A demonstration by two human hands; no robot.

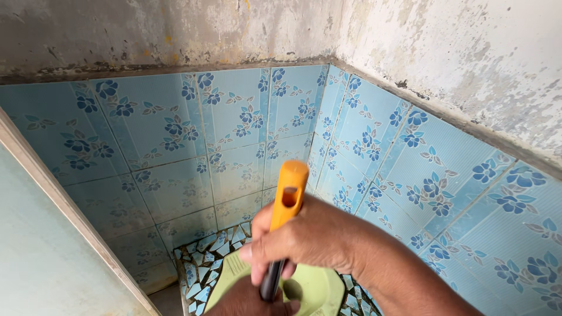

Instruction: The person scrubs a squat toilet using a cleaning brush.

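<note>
The right hand [307,240] comes in from the lower right, fingers [260,253] curled in a fist. Directly beneath it, the left hand [249,299] barely shows.

One camera, worn on the head, looks steeply down into a tiled corner [325,76]. It sits close above the right hand [304,237].

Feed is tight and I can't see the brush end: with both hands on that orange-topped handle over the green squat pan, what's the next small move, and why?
Probably a short push down along the handle. The right hand grips it mid-shaft and the left hand sits lower, near the green squat pan; the handle already slants down towards the pan. Its working end is hidden behind the hands, so contact cannot be confirmed.
</note>
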